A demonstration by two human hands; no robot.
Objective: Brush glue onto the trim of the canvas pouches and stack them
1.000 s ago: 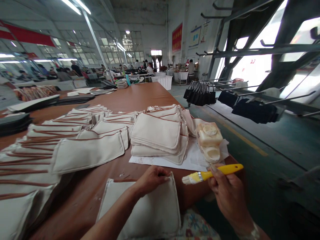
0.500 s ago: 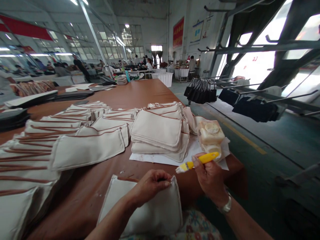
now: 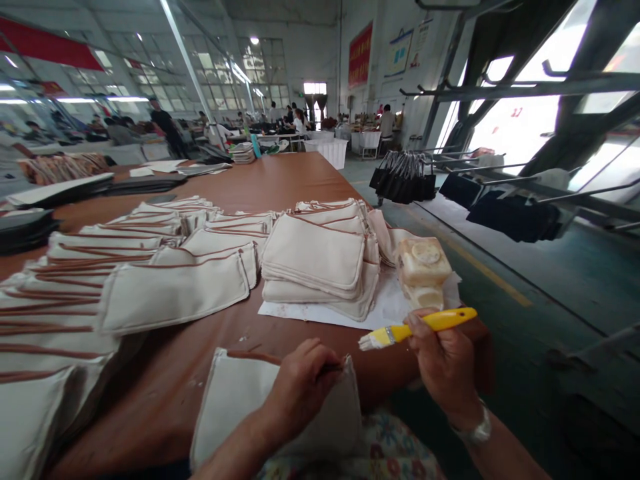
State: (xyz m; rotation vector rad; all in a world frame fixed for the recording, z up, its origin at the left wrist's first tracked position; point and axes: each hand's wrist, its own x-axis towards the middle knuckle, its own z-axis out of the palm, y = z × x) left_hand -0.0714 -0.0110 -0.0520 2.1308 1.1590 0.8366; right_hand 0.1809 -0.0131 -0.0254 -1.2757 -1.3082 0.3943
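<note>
My left hand [image 3: 305,383] pinches the brown-trimmed top edge of a cream fabric pouch [image 3: 235,400] near its right corner. The pouch lies at the table's front edge, partly over my lap, and my forearm hides some of it. In my right hand [image 3: 445,363] is a yellow-handled paintbrush [image 3: 417,327], gripped by the handle, its pale bristles pointing left and a little apart from the pouch. Just beyond that hand sits a yellowish plastic container [image 3: 425,263] on white paper [image 3: 310,317]. A stack of cream pouches [image 3: 315,253] rests on the same paper.
Rows of overlapping cream pouches [image 3: 170,290] cover the left of the brown table [image 3: 300,177]. Dark flat pieces [image 3: 25,230] lie at the far left. Beyond the table's right edge stands a metal rack [image 3: 505,90] with black items [image 3: 403,179] hanging. People work in the background.
My right hand has moved slightly right and down with the paintbrush, away from the pouch's corner. The left hand has turned a little and still holds the pouch's edge.
</note>
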